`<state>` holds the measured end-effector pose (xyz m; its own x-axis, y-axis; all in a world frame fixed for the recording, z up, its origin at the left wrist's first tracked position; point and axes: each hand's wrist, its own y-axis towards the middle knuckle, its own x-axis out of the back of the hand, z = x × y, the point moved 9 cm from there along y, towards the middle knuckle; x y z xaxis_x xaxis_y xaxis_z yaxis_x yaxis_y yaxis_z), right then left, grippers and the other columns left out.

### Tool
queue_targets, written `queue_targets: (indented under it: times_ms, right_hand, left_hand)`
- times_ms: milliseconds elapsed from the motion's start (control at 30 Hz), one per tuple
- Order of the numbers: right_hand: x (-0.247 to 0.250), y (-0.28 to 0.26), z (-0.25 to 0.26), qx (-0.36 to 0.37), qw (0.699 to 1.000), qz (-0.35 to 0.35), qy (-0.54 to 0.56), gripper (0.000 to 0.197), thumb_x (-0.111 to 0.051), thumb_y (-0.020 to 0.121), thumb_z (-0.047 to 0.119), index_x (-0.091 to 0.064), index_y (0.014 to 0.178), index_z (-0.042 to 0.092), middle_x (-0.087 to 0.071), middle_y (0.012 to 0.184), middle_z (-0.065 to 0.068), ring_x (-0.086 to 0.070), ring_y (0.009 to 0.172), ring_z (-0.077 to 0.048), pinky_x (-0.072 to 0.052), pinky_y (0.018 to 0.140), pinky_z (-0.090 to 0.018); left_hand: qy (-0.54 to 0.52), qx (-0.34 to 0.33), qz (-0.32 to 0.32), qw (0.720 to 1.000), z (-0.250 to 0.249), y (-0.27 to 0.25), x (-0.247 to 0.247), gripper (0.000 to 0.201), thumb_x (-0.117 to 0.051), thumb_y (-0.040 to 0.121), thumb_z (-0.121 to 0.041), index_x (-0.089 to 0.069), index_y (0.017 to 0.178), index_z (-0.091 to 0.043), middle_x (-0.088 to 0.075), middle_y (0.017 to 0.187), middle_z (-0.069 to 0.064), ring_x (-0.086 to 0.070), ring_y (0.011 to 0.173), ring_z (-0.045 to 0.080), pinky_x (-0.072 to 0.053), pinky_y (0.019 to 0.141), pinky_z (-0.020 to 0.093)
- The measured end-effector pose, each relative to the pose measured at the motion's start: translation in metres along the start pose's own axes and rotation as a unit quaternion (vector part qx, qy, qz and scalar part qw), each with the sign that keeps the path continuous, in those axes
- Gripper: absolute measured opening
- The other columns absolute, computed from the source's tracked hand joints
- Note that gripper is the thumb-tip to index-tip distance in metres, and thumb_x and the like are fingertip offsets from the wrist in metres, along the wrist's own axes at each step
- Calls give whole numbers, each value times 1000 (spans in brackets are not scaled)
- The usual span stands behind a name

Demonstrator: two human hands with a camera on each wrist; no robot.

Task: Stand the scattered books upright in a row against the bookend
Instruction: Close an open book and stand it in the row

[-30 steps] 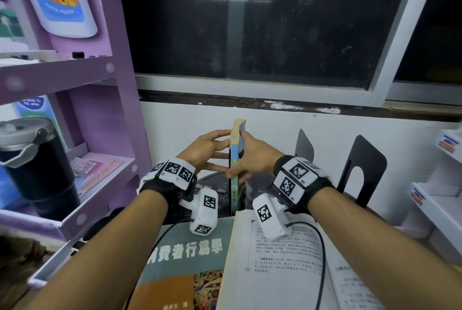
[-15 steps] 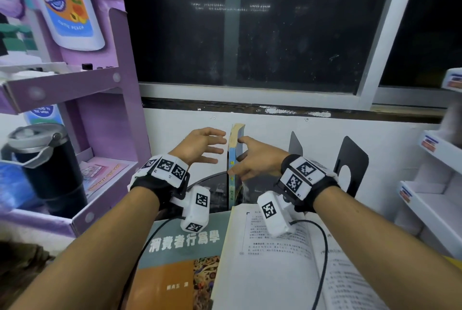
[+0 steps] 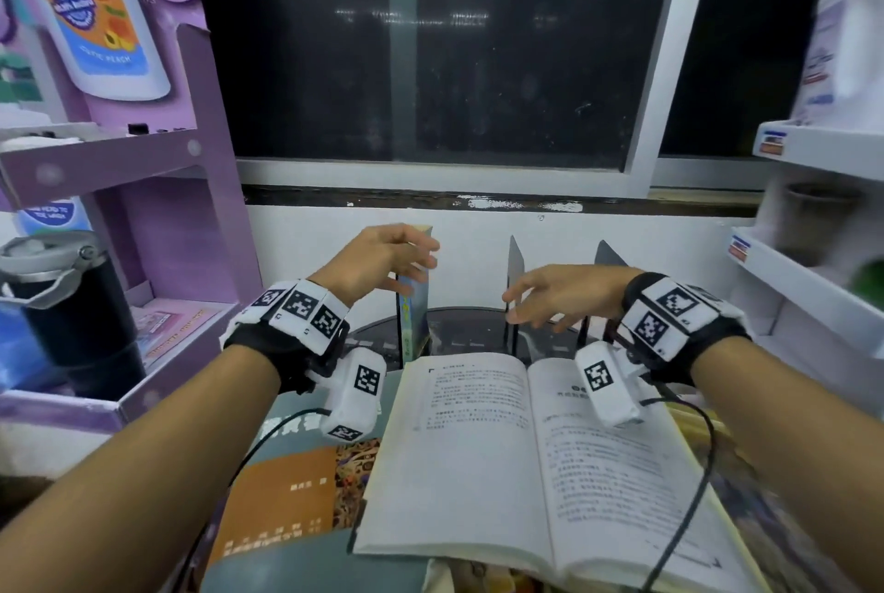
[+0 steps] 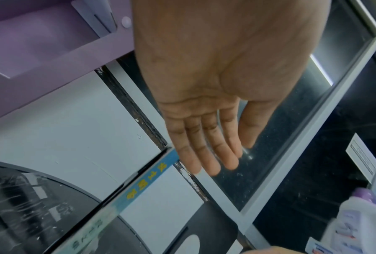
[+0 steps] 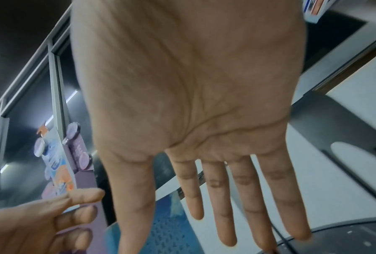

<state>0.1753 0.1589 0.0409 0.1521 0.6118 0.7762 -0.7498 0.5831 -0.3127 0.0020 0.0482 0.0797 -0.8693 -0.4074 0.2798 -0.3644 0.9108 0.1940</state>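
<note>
A thin blue book (image 3: 414, 305) stands upright on its own on the dark round table (image 3: 469, 329), left of a black bookend (image 3: 514, 276). My left hand (image 3: 423, 257) hovers at the book's top edge with straight fingers; I cannot tell if they touch it. The left wrist view shows the open left hand (image 4: 215, 163) above the blue book's spine (image 4: 148, 182). My right hand (image 3: 521, 305) is open and empty in front of the bookend, apart from the book. An open book (image 3: 526, 439) and a green and orange book (image 3: 296, 487) lie flat in front.
A second black bookend (image 3: 606, 257) stands further right. A purple shelf unit (image 3: 191, 190) with a black flask (image 3: 62, 305) is on the left, and a white shelf (image 3: 813, 276) is on the right. The white wall and a dark window are close behind.
Both hands have let go of the blue book, which stays upright. My right hand has moved right to the bookend. My left hand has opened by the book's top.
</note>
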Motion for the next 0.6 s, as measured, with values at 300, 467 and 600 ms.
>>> queue_targets:
  times_ms: [300,467,600]
  right_hand:
    - [-4,-27,-66,-84,993,34,-79,43,-66,88,42,-59,122,17,-61,100,4,-57,89,-14,-51,80,-30]
    - [-9,-35,-84,-95,988,55,-112,41,-65,89,40,-64,118,11,-66,105,3,-61,89,-11,-50,65,-15]
    - [-13,-35,-91,-97,987,72,-101,41,-64,90,39,-65,113,5,-67,102,-2,-61,87,-16,-52,66,-18]
  left_hand:
    - [233,105,226,940,51,-10,-83,33,-53,98,-31,-57,128,-17,-60,128,0,-55,119,17,-44,90,23]
    - [382,123,296,867,62,-22,-100,41,-44,101,-35,-55,132,-11,-54,134,3,-51,123,20,-40,104,30]
    - [390,142,304,857,75,-21,-93,42,-53,97,-35,-58,124,-2,-56,133,12,-52,123,27,-41,107,38]
